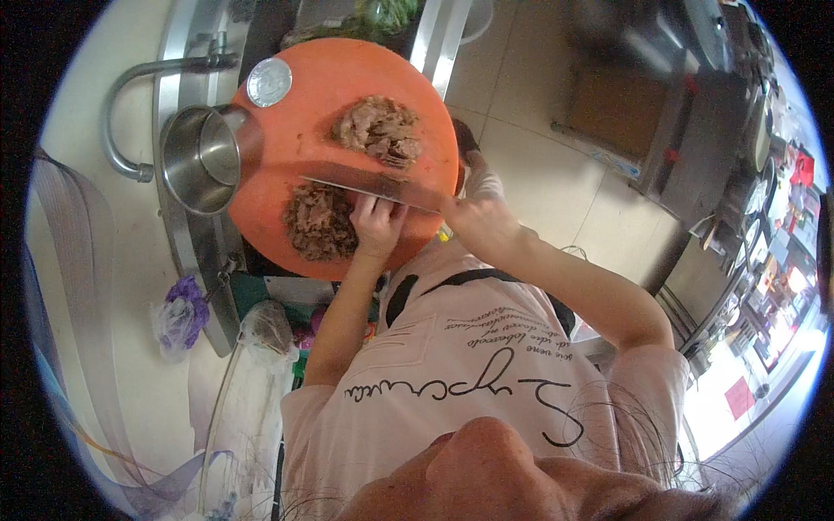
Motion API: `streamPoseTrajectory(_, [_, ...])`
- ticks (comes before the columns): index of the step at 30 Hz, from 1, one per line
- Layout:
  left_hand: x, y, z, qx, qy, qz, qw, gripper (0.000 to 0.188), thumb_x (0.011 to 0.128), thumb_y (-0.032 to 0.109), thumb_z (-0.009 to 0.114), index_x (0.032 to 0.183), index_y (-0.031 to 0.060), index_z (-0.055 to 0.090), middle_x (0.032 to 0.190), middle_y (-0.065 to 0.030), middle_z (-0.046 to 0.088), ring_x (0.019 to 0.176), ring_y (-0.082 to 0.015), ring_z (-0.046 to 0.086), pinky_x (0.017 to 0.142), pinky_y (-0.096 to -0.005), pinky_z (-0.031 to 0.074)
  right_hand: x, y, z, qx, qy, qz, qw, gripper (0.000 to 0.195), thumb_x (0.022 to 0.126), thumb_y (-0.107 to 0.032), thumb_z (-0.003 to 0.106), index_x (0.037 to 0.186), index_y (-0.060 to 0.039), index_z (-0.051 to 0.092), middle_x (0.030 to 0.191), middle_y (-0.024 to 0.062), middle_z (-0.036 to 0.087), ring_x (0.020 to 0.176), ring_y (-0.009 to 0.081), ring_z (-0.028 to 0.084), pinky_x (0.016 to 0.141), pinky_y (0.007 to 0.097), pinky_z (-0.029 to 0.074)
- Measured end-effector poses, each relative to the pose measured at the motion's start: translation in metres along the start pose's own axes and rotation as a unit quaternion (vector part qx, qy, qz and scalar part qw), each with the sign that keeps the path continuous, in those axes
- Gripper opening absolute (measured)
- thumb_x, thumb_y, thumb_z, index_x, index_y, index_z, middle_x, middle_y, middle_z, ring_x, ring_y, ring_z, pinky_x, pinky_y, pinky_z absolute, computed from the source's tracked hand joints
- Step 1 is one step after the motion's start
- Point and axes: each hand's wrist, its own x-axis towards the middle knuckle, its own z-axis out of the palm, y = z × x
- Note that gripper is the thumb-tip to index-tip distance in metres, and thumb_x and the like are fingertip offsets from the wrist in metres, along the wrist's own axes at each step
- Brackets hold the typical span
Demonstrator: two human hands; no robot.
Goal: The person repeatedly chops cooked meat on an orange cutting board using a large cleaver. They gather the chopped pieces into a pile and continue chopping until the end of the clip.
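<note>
A round orange cutting board (280,143) lies before me across a sink. On it are two heaps of chopped meat, one at the far side (378,127) and a darker one nearer me (319,221). My right hand (479,225) grips the handle end of a wide-bladed knife (384,185), whose blade lies over the board between the heaps. My left hand (376,225) is beside the near heap, just below the blade, with its fingers bent; the blade partly hides the fingertips, and whether they touch the blade or the meat cannot be told.
A round foil-like disc (269,82) lies on the board's far left. Left of the board stand a steel pot (201,159) and a curved faucet (114,111). Leafy greens (391,13) are beyond the board. A purple plastic bag (182,309) is at the lower left.
</note>
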Motion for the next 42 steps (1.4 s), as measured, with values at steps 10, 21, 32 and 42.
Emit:
streamPoseTrajectory(10, [0.010, 0.010, -0.010, 0.020, 0.014, 0.019, 1.000, 0.020, 0.070, 0.013, 0.071, 0.088, 0.0068, 0.065, 0.099, -0.0136, 0.059, 0.080, -0.0305, 0.061, 0.064, -0.0360, 0.053, 0.014, -0.006, -0.030, -0.011, 0.021, -0.013, 1.000, 0.022, 0.078, -0.009, 0.053, 0.097, 0.0004, 0.046, 0.067, 0.0142, 0.064, 0.061, 0.0290, 0.066, 0.050, 0.0404, 0.054])
streamPoseTrajectory(21, [-0.008, 0.000, 0.003, 0.055, 0.026, 0.039, 0.997, 0.031, 0.069, 0.016, 0.072, 0.098, 0.0083, 0.065, 0.104, -0.0141, 0.060, 0.096, -0.0352, 0.058, 0.076, -0.0429, 0.052, -0.053, -0.012, -0.039, 0.017, -0.045, 0.067, 0.997, 0.016, 0.074, -0.002, 0.052, 0.087, -0.0004, 0.043, 0.065, 0.0149, 0.060, 0.061, 0.0317, 0.064, 0.054, 0.0400, 0.051])
streamPoseTrajectory(32, [-0.009, -0.001, 0.004, 0.059, 0.016, 0.030, 0.998, 0.029, 0.073, 0.017, 0.071, 0.099, 0.0080, 0.064, 0.104, -0.0163, 0.061, 0.093, -0.0361, 0.061, 0.078, -0.0432, 0.052, -0.051, -0.014, -0.043, 0.002, -0.060, 0.075, 0.995, 0.017, 0.074, -0.001, 0.054, 0.087, -0.0001, 0.044, 0.067, 0.0148, 0.061, 0.062, 0.0302, 0.064, 0.055, 0.0389, 0.052])
streamPoseTrajectory(42, [0.002, 0.006, -0.002, 0.054, 0.017, 0.039, 0.998, 0.025, 0.069, 0.013, 0.072, 0.091, 0.0047, 0.064, 0.095, -0.0134, 0.061, 0.085, -0.0322, 0.061, 0.072, -0.0400, 0.053, -0.029, -0.008, -0.036, 0.056, -0.051, 0.044, 0.996, 0.023, 0.074, -0.002, 0.055, 0.093, 0.0015, 0.044, 0.066, 0.0162, 0.062, 0.060, 0.0316, 0.065, 0.051, 0.0397, 0.052])
